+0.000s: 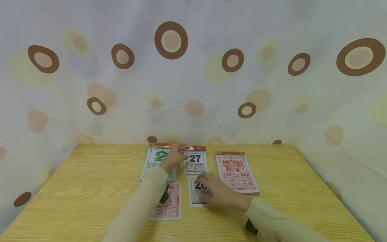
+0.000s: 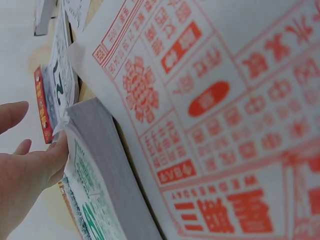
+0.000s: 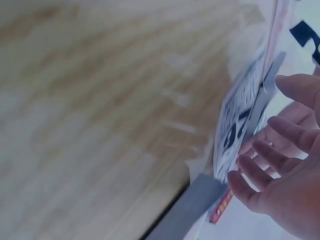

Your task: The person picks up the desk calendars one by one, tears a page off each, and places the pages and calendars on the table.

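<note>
My left hand [image 1: 175,157] reaches between a tear-off calendar with a green 2 [image 1: 157,161] and a smaller tear-off calendar reading 27 [image 1: 195,161]. In the left wrist view its fingers [image 2: 47,162] lie by the corner of the thick green calendar [image 2: 107,165]; whether they touch is unclear. Over a loose calendar sheet [image 1: 196,201] with a black number, my right hand [image 1: 219,191] hovers, fingers spread and slightly bent. It covers part of that sheet. The right wrist view shows no paper between those fingers [image 3: 277,160].
A red-printed sheet [image 1: 173,201] lies below the green calendar, partly behind the left forearm. On the right is a thick red-printed calendar [image 1: 237,174]. Everything rests on a wooden table [image 1: 90,188], with a dotted curtain [image 1: 193,84] behind.
</note>
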The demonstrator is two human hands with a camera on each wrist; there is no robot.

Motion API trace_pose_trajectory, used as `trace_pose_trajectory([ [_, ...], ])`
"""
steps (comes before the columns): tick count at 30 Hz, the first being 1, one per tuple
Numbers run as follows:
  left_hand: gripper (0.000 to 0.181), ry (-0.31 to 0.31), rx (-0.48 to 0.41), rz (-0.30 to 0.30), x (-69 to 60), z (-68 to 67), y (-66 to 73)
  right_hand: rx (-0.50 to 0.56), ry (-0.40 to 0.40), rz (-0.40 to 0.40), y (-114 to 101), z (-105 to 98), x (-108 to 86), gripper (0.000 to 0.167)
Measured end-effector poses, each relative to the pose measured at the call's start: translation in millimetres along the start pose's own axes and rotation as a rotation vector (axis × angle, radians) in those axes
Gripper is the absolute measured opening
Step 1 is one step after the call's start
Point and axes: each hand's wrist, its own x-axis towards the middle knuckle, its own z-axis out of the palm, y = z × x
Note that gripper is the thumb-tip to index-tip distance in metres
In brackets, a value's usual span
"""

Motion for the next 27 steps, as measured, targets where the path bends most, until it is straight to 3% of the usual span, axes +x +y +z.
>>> trace_pose_trajectory([
  [14, 0.055, -0.025, 0.017, 0.055, -5.1, -5.4, 7.9, 0.003, 0.119, 0.074, 21.7, -20.5, -1.8, 0.043],
  [21, 0.051, -0.074, 0.019, 0.166, -4.8, -0.2, 9.5, 0.030, 0.191, 0.117, 36.2, -39.9, -8.0, 0.037],
  [27, 0.048, -0.142, 0.077, 0.254, -10.0, 16.3, 11.5, 0.044, 0.240, 0.180, 55.1, -53.5, -13.8, 0.040],
])
